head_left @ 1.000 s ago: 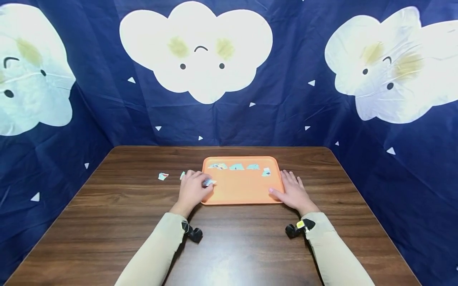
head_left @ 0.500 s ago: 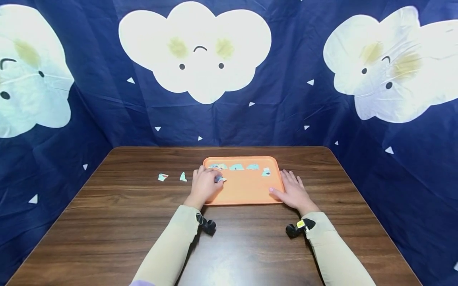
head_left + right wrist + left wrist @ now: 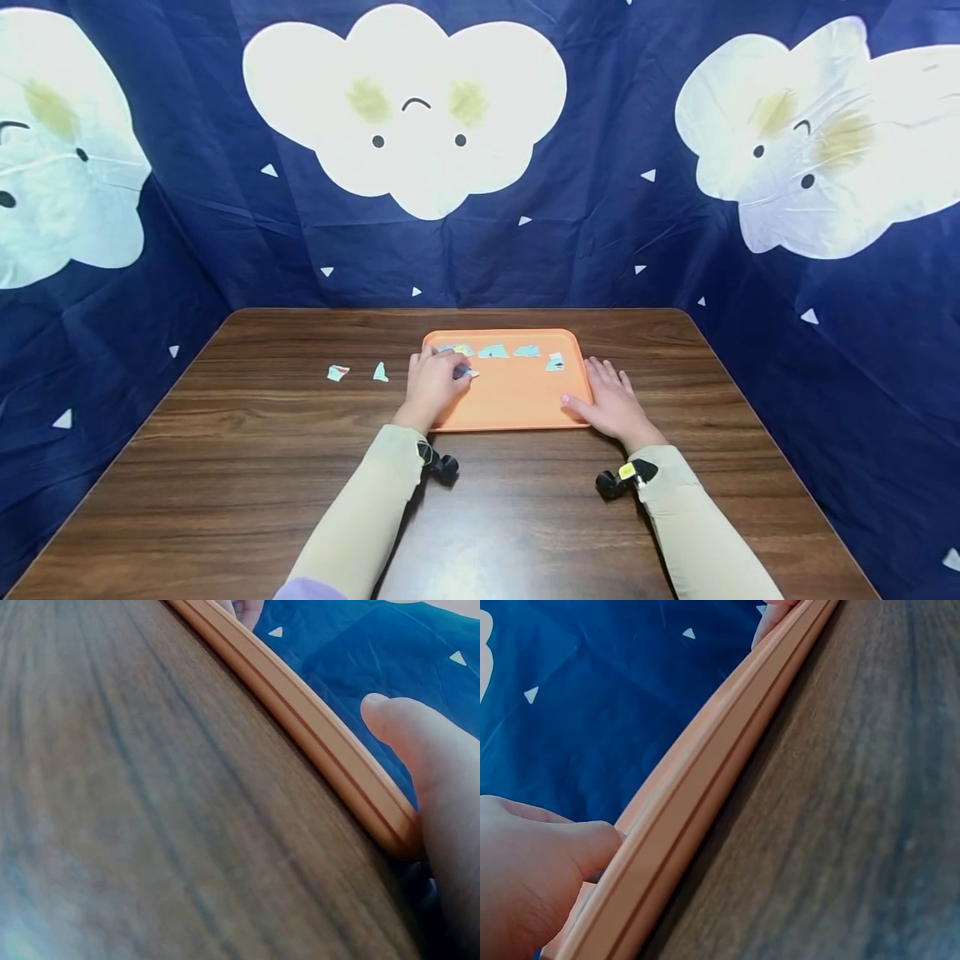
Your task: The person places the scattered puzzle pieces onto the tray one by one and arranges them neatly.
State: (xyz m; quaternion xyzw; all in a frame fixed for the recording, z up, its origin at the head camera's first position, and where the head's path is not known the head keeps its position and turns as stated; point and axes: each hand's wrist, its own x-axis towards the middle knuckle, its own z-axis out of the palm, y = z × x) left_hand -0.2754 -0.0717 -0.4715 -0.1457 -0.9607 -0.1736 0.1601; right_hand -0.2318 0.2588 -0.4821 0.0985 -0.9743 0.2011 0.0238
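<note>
An orange tray (image 3: 517, 396) lies on the table, with torn-looking pale-blue paper pieces along its far side. My left hand (image 3: 433, 385) is over the tray's left part, pinching a small light-blue paper piece (image 3: 469, 373) between thumb and fingers, low over the tray. Most of that piece is hidden by the hand. In the left wrist view the thumb (image 3: 592, 844) shows behind the tray's raised edge. My right hand (image 3: 617, 404) rests at the tray's right edge, fingers straight along the outside and thumb over the rim; its thumb (image 3: 401, 724) also appears in the right wrist view.
On the wooden table (image 3: 300, 450), left of the tray, lie a white-and-red paper piece (image 3: 337, 373) and a pale-green one (image 3: 381, 372). Inside the tray are several pieces, one (image 3: 555, 362) near its right side. A blue cloth (image 3: 600, 267) with clouds hangs behind.
My left hand has moved right with the paper piece, from the tray's left edge to farther inside it, uncovering the pale-green piece on the table. The right hand stays put.
</note>
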